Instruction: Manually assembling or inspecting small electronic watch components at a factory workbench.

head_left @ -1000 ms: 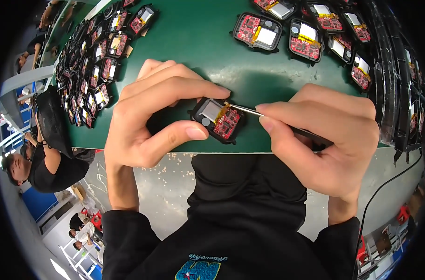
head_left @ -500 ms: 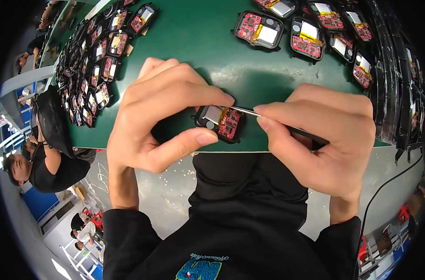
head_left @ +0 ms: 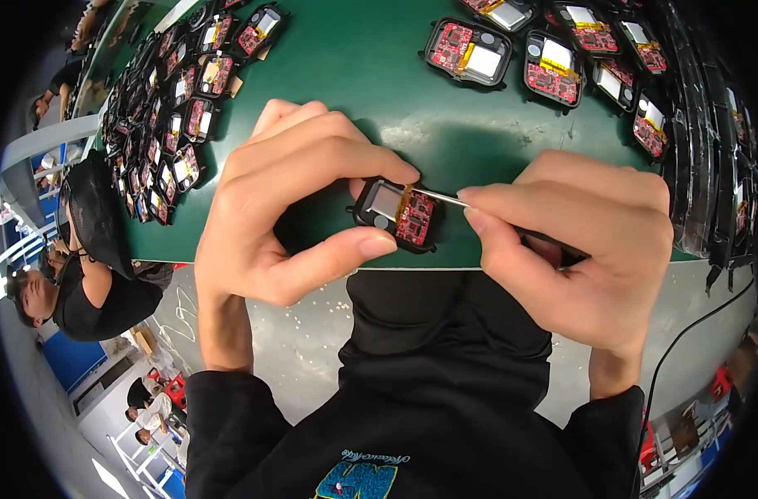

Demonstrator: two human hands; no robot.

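An opened smartwatch case (head_left: 380, 223), black with a red circuit board, a silvery battery and amber tape, lies near the table's front edge. My left hand (head_left: 291, 195) grips it between thumb and index finger, the index at its far edge and the thumb at the near side. In my right hand (head_left: 574, 241) is a thin metal-tipped tool (head_left: 442, 197) with a dark handle, pinched between thumb and index finger. Its tip reaches the top of the amber tape beside my left index fingertip; whether it touches is too small to tell.
Many similar opened watch cases (head_left: 175, 125) crowd the left of the green table (head_left: 337, 50). Several more watch cases (head_left: 553, 71) lie at the far right, beside stacked black trays (head_left: 691, 141). A black cable (head_left: 686, 328) hangs at right. Another person (head_left: 79, 291) sits at left.
The view has shifted slightly. Both hands keep their grip, and the watch case is tilted a little differently, its battery now looking darker. The tool's tip stays by the amber tape.
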